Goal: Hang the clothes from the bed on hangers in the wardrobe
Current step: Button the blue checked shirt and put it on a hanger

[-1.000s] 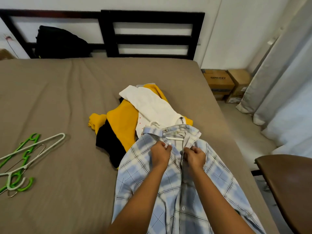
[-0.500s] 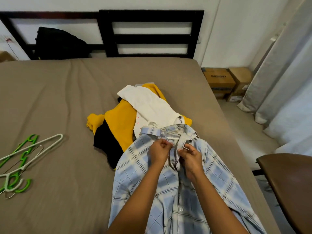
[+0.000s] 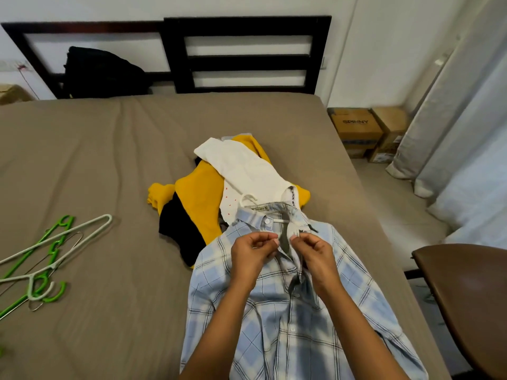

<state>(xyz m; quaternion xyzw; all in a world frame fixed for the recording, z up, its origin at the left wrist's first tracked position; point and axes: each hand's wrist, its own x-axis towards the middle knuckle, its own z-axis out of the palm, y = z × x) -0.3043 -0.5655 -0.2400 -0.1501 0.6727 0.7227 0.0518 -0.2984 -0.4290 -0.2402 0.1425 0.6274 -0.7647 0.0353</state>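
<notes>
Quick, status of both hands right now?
Left hand: pinching the plaid shirt at its front edge, below the collar.
Right hand: pinching the opposite front edge.

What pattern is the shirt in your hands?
The shirt is light blue and white plaid with thin dark lines, clearest in the head view.

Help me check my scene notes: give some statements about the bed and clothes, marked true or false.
1. The left hand and right hand both pinch the blue-and-white plaid shirt near its collar. True.
2. No hanger is in that shirt. False: a white plastic hanger shows inside the collar.
3. Loose green and white plastic hangers lie on the brown bed sheet at the person's left. True.
4. The yellow garment lies on top of the white garment. False: the white one lies on top.
</notes>
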